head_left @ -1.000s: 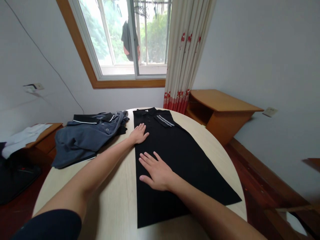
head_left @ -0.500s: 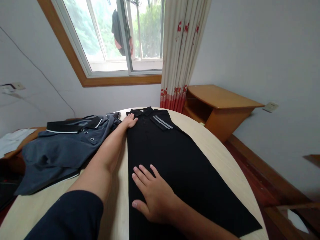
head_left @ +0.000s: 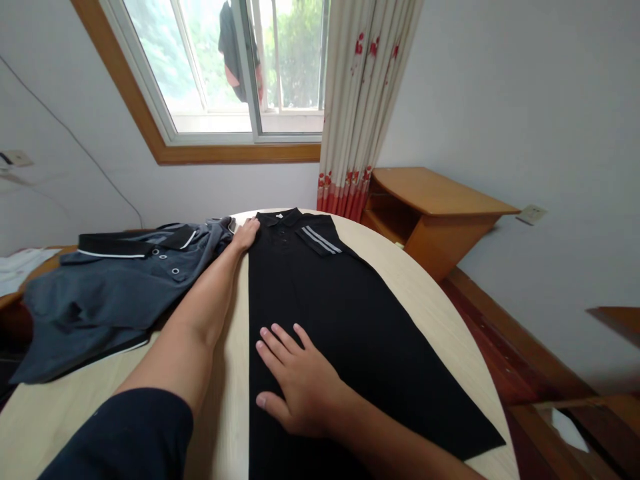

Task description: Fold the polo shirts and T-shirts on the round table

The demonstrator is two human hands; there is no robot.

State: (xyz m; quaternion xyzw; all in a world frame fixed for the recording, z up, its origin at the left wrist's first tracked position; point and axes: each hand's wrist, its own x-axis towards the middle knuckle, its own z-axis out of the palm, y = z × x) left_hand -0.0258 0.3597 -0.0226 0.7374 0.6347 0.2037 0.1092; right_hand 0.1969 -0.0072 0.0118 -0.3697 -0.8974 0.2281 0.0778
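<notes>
Though striped, the shirt [head_left: 335, 310] is black.

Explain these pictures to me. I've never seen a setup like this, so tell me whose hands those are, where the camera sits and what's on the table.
There's no machine here: the two bare hands belong to the person wearing the camera. It sits on their head, looking forward and down, so every picture shares that one view.

On the pale table a black polo shirt lies flat, collar toward the window, with one sleeve showing two grey stripes. To its left is a rumpled grey shirt with a black collar.

The right hand rests open, palm down, on the black shirt and grasps nothing. The left hand reaches to the shirt's edge beside the collar; whether it pinches the fabric can't be told.
</notes>
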